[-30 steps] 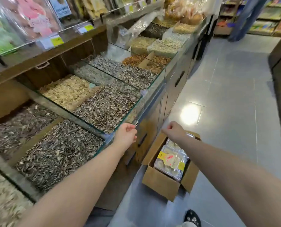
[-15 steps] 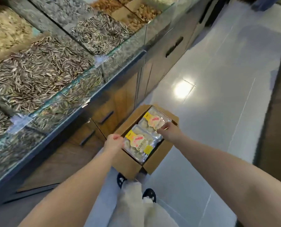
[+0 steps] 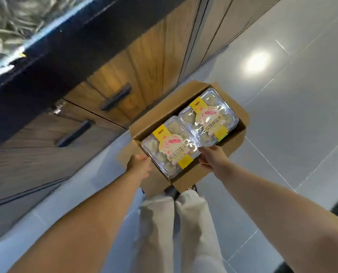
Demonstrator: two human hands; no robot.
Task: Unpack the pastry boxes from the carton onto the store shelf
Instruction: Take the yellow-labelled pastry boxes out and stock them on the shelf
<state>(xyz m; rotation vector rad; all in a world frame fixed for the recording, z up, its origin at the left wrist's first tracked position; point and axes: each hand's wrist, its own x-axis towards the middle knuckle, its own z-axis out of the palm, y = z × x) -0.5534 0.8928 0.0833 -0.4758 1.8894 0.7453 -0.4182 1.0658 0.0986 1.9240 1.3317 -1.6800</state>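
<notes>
Now both hands have come down from counter height to the carton (image 3: 185,182), which sits open on the floor (image 3: 282,115) at 12 o'clock from the feet, against the drawer fronts (image 3: 113,91). A second ago the left hand (image 3: 139,166) was up at the counter's glass edge; it now curls over the near box (image 3: 170,148) at its 9 o'clock edge, fingers closed against the plastic. The right hand (image 3: 211,157) has moved off the far box (image 3: 208,113) and pinches the near box at 3 o'clock. Both boxes lie flat in the carton, side by side and touching. Whether the grip is full cannot be told, as the fingertips are hidden. Judgement: first lift is imminent; no box has left the carton, and the shelf is out of view.
</notes>
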